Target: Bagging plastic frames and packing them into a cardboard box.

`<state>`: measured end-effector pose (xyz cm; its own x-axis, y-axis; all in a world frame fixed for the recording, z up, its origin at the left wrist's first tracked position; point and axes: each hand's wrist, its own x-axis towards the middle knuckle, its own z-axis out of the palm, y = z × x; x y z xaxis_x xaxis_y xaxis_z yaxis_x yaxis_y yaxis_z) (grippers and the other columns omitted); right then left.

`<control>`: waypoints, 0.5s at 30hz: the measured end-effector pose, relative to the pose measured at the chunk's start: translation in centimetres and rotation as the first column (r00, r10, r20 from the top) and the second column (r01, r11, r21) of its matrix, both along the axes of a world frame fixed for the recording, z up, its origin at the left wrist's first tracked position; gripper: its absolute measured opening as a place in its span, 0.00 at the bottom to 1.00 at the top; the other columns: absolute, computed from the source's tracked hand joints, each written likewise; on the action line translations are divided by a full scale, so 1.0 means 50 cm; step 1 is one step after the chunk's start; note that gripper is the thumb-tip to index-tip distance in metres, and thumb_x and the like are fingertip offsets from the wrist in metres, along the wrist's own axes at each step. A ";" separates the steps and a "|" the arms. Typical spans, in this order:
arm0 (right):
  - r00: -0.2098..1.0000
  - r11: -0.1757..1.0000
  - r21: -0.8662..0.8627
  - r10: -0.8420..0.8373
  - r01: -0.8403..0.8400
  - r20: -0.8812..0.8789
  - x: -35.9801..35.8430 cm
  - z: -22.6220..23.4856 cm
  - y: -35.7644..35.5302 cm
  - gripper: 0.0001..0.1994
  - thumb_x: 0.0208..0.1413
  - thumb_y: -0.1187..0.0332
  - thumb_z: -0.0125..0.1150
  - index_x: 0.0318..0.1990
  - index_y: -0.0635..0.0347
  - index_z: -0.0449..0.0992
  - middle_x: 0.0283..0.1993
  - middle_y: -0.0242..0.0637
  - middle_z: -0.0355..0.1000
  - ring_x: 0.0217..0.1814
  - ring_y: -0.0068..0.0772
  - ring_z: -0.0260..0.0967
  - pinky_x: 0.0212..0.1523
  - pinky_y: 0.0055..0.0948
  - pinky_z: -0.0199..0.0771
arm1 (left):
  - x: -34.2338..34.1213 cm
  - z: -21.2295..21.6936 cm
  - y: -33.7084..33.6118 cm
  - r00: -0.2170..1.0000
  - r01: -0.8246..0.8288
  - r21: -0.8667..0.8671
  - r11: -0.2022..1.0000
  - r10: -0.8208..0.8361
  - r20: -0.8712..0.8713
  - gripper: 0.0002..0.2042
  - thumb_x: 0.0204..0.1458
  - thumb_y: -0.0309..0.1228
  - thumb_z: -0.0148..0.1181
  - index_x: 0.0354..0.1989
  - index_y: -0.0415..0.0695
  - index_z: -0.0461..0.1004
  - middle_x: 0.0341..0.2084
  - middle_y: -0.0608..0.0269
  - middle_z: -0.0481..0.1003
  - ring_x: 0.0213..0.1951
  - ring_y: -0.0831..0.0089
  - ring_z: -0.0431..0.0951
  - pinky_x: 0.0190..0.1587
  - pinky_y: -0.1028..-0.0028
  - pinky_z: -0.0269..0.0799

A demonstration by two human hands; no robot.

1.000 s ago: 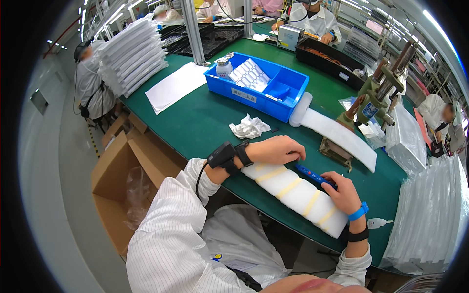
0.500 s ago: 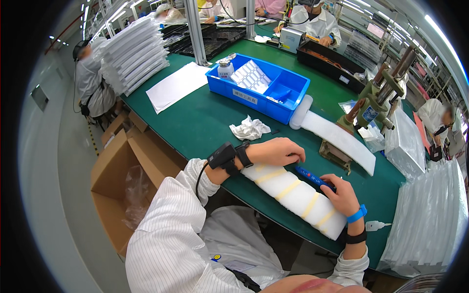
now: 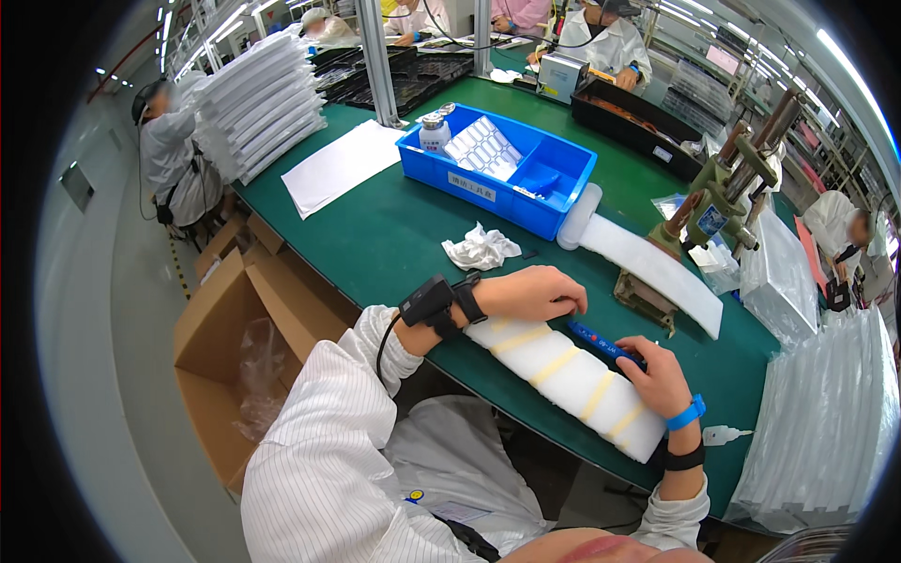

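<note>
My left hand [image 3: 549,293] has its fingers curled together beside the far-left tip of a blue pen-shaped tool [image 3: 601,339]. What its fingertips hold, if anything, is hidden. The other end of the tool lies in the closed fingers of my right hand [image 3: 662,380]. Both wrists flank a long white foam pad [image 3: 572,377] banded with yellow tape, lying along the near edge of the green table [image 3: 375,249]. The left forearm passes over the pad's left end, and the right wrist lies beside its right end.
Ahead stand a blue divided bin [image 3: 497,202], crumpled white tissue [image 3: 481,247] and a white foam strip [image 3: 648,267]. A green metal press [image 3: 718,202] stands right, above stacked plastic-wrapped trays [image 3: 817,422]. A small white dropper bottle [image 3: 723,434] lies by my right wrist. Left is an open carton [image 3: 211,324].
My hands and the blue tool stay almost still. In the background, the seated person on the left and the one across the table have shifted posture.
</note>
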<state>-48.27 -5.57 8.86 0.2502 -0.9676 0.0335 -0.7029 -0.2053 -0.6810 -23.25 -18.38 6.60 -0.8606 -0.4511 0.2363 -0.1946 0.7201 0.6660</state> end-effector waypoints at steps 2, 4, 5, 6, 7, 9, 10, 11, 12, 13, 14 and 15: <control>1.000 1.000 -0.016 0.009 -0.009 -0.005 0.000 -0.001 0.000 0.12 0.53 0.70 0.58 0.43 0.64 0.73 0.36 0.48 0.75 0.38 0.46 0.73 0.40 0.33 0.72 | 0.001 -0.003 -0.001 1.000 -0.001 0.017 1.000 0.002 -0.009 0.08 0.53 0.25 0.49 0.37 0.40 0.75 0.30 0.57 0.78 0.35 0.61 0.77 0.38 0.67 0.71; 1.000 1.000 -0.009 0.018 -0.018 0.001 -0.002 -0.004 -0.001 0.12 0.53 0.70 0.58 0.43 0.64 0.73 0.36 0.48 0.75 0.38 0.46 0.73 0.40 0.33 0.72 | 0.002 -0.004 0.000 1.000 -0.002 0.031 1.000 0.003 -0.019 0.08 0.53 0.25 0.49 0.37 0.40 0.75 0.30 0.57 0.78 0.35 0.61 0.77 0.38 0.67 0.71; 1.000 1.000 -0.010 0.020 -0.020 0.000 -0.003 -0.004 -0.001 0.12 0.53 0.70 0.58 0.43 0.64 0.73 0.36 0.48 0.75 0.38 0.46 0.73 0.40 0.33 0.72 | 0.001 -0.003 0.001 1.000 -0.008 0.031 0.999 0.008 -0.007 0.08 0.53 0.25 0.49 0.37 0.40 0.75 0.30 0.57 0.78 0.35 0.61 0.77 0.38 0.67 0.71; 1.000 1.000 -0.007 0.015 -0.015 0.006 -0.004 -0.005 -0.001 0.12 0.53 0.70 0.58 0.43 0.64 0.74 0.36 0.48 0.75 0.38 0.46 0.73 0.40 0.33 0.72 | 0.000 -0.002 0.001 1.000 -0.013 0.032 0.999 0.013 0.005 0.08 0.53 0.25 0.49 0.37 0.40 0.75 0.30 0.57 0.78 0.35 0.61 0.77 0.38 0.67 0.71; 1.000 1.000 -0.002 0.007 -0.007 0.011 -0.003 -0.006 0.001 0.12 0.53 0.70 0.58 0.43 0.64 0.74 0.36 0.48 0.75 0.38 0.46 0.73 0.40 0.33 0.72 | 0.000 -0.002 0.001 1.000 -0.012 0.031 0.999 0.012 0.004 0.08 0.53 0.25 0.49 0.37 0.40 0.75 0.30 0.57 0.78 0.35 0.61 0.77 0.38 0.67 0.71; 1.000 1.000 -0.014 0.010 -0.010 0.001 -0.005 -0.005 0.000 0.12 0.53 0.70 0.58 0.43 0.64 0.74 0.36 0.48 0.75 0.38 0.46 0.73 0.40 0.33 0.72 | -0.001 -0.002 0.000 1.000 -0.004 0.022 1.000 0.004 0.003 0.08 0.53 0.25 0.49 0.37 0.40 0.75 0.30 0.57 0.78 0.35 0.61 0.77 0.38 0.66 0.72; 1.000 1.000 -0.024 0.017 -0.017 -0.006 -0.004 -0.006 0.001 0.12 0.52 0.70 0.58 0.43 0.64 0.74 0.36 0.47 0.75 0.38 0.46 0.73 0.40 0.33 0.72 | 0.000 -0.005 0.000 1.000 -0.005 0.025 1.000 0.005 0.005 0.08 0.53 0.25 0.49 0.37 0.40 0.75 0.30 0.57 0.78 0.35 0.61 0.77 0.38 0.66 0.72; 1.000 1.000 -0.022 0.018 -0.018 -0.004 -0.001 -0.005 0.001 0.12 0.52 0.70 0.58 0.43 0.64 0.74 0.36 0.47 0.75 0.38 0.46 0.73 0.40 0.33 0.72 | 0.000 -0.010 -0.002 0.999 -0.005 0.003 1.000 0.005 -0.036 0.09 0.52 0.26 0.48 0.36 0.41 0.75 0.29 0.58 0.78 0.33 0.61 0.77 0.37 0.66 0.71; 1.000 1.000 -0.023 0.012 -0.012 0.004 0.002 -0.004 0.002 0.12 0.52 0.70 0.58 0.43 0.64 0.74 0.36 0.47 0.75 0.38 0.46 0.73 0.39 0.33 0.72 | 0.001 -0.014 -0.002 0.997 -0.006 -0.019 1.000 0.005 -0.076 0.09 0.52 0.26 0.48 0.35 0.41 0.76 0.27 0.58 0.78 0.32 0.60 0.77 0.36 0.66 0.71; 1.000 1.000 -0.027 0.008 -0.007 0.009 0.002 -0.001 0.000 0.12 0.52 0.70 0.58 0.43 0.64 0.74 0.36 0.47 0.75 0.38 0.45 0.73 0.39 0.33 0.72 | 0.000 -0.014 -0.003 0.997 -0.008 -0.020 1.000 0.007 -0.078 0.09 0.52 0.26 0.48 0.35 0.41 0.76 0.27 0.58 0.78 0.32 0.60 0.77 0.36 0.66 0.71; 1.000 1.000 -0.028 0.010 -0.010 0.008 0.001 -0.002 -0.001 0.12 0.52 0.70 0.58 0.43 0.64 0.74 0.36 0.47 0.75 0.38 0.45 0.73 0.39 0.33 0.72 | 0.000 -0.013 -0.003 0.998 -0.010 -0.009 1.000 0.010 -0.065 0.09 0.52 0.26 0.48 0.35 0.41 0.76 0.27 0.58 0.78 0.32 0.60 0.77 0.36 0.66 0.71; 1.000 1.000 -0.015 0.012 -0.012 0.008 0.000 -0.004 0.000 0.12 0.52 0.70 0.58 0.43 0.64 0.74 0.36 0.47 0.75 0.38 0.45 0.73 0.40 0.33 0.72 | 0.000 -0.013 -0.003 0.999 -0.012 0.003 1.000 0.013 -0.052 0.09 0.52 0.27 0.48 0.35 0.41 0.76 0.27 0.58 0.78 0.32 0.60 0.77 0.36 0.66 0.71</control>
